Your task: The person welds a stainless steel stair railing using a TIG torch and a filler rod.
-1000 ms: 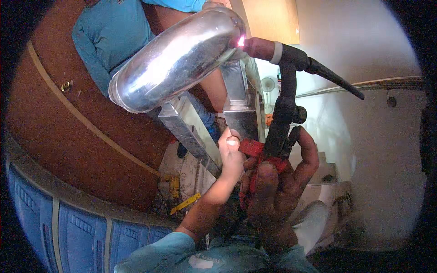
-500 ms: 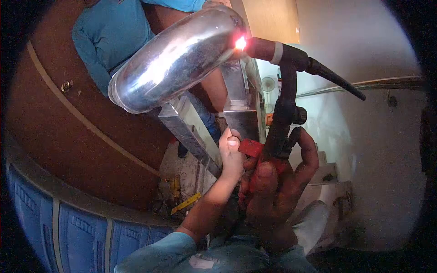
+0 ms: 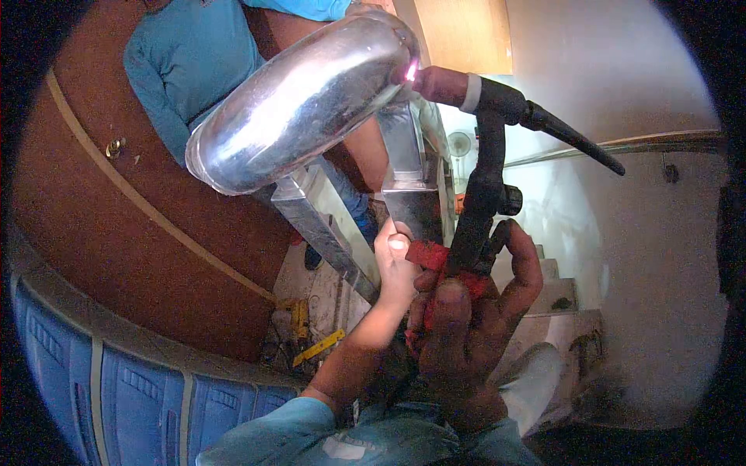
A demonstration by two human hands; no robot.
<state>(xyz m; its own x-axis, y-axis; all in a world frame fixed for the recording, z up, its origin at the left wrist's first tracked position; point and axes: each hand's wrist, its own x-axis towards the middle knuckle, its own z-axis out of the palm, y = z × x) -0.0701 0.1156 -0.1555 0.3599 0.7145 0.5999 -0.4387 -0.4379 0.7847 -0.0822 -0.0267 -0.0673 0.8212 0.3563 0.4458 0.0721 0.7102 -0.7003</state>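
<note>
My right hand (image 3: 466,326) is closed around the handle of a black TIG welding torch (image 3: 488,167), whose grip is partly wrapped in red. The torch's nozzle meets the end of a shiny curved metal pipe (image 3: 303,101), where a small pink-white arc (image 3: 411,71) glows. Lower down, my left hand (image 3: 396,260) is closed at the lower part of a square metal post (image 3: 412,210), its thumb brightly lit. Some of its fingers are hidden behind the post and the red wrap. A second square metal post (image 3: 322,225) slants below the pipe.
Another person in a blue long-sleeved shirt (image 3: 206,54) is behind the pipe, one hand near its top. A yellow tool (image 3: 318,348) lies on the floor below. Blue panels (image 3: 140,388) run along the lower left. Steps (image 3: 556,291) and a fan (image 3: 458,144) appear at right.
The arc has shrunk from a broad red-white glow to a thinner pink one. The torch has shifted very slightly; both my hands keep their hold.
</note>
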